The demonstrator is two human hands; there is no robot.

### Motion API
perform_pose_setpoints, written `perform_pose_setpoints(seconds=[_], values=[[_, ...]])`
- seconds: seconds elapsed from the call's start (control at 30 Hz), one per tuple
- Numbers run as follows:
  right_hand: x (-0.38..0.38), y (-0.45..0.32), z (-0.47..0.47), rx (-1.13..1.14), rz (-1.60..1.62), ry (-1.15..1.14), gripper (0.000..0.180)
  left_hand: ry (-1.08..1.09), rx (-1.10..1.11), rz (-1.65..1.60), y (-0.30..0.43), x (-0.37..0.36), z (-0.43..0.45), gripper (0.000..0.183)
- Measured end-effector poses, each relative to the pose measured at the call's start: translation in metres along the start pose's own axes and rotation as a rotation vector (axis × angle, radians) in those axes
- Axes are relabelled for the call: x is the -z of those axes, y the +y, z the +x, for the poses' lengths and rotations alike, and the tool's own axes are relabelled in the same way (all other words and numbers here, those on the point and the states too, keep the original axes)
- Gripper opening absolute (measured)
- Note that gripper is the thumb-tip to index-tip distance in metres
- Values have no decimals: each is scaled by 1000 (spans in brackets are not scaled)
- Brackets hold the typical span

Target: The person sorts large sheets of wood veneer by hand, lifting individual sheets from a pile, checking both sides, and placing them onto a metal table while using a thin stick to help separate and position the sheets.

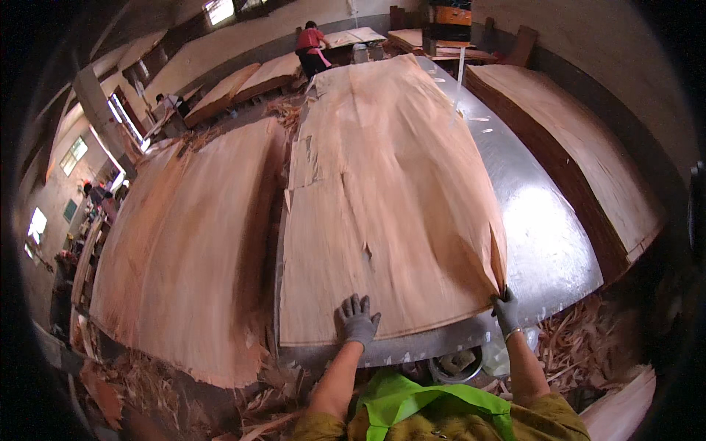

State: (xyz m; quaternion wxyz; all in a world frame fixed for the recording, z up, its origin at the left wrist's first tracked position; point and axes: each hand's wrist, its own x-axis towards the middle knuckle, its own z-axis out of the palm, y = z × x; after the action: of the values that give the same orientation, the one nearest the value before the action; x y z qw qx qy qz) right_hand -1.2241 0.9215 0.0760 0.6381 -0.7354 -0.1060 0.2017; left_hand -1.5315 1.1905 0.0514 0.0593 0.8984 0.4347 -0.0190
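A large sheet of wood veneer (397,209) lies over a metal-topped table (540,231), whose shiny surface shows along the right side. Splits and a small hole mark the sheet, and its right part ripples up in folds. Gloved in grey, my left hand (359,322) rests flat with fingers spread on the sheet's near edge. My right hand (505,311), in a matching glove, pinches the sheet's near right corner, where a fold rises. The fingertips of that hand are partly hidden.
Stacks of veneer stand left (187,237) and right (573,138) of the table. Veneer scraps (573,342) litter the floor. Under the near edge sits a metal basin (458,366) beside a clear plastic bag (496,353). A person in red (311,41) bends over sheets at the back.
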Motion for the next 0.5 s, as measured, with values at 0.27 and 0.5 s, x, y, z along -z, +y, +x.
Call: perform_pose_setpoints(seconds=[0.27,0.5], values=[[56,4,-89,-221,169,-83,47,0,35,86,5,17,-70,66],[83,-38,-93,-223,74,-255,69,168,-276,-271,109,41,-62,87]])
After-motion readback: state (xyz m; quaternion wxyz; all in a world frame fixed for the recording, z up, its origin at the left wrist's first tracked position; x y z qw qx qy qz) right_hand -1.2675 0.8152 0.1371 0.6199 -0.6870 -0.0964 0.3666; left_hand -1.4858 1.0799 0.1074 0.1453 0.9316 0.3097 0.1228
